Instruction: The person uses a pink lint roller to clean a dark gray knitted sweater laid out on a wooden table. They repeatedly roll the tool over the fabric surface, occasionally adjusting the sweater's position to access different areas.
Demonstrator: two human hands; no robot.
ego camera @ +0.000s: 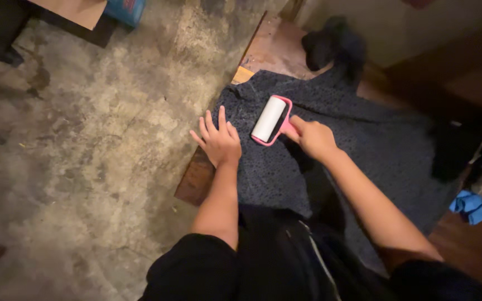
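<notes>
Pink-framed lint roller (271, 119) sat at centre of the frame, white sticky drum lying on the dark speckled garment (364, 145). Right hand (314, 137) was wrapped around the roller's pink handle, fingers closed on it, drum pointing toward the upper left. Left hand (219, 141) was flat and spread, fingers splayed, pressing the cloth down at its left edge, just beside the roller but not touching it.

Garment was laid across a wooden board (196, 181) that ran from the upper middle of the frame down to the centre; bare concrete floor (85, 139) filled the left half.

Progress, as a judgement: rolling looked underway near the garment's upper left corner. The drum still read clean white, no visible lint load, so likely early or a fresh sheet; too dim to be sure. The wide stretch of cloth to the right and lower centre showed no sign either way of being treated. Can't tell cleaned from uncleaned zones, because the speckle pattern hides lint.

Clutter: a dark bundle (333, 44) in the upper centre, a blue cloth (471, 206) at the right edge, and a blue container (125, 10) at the top left. None were in contact with either hand.
</notes>
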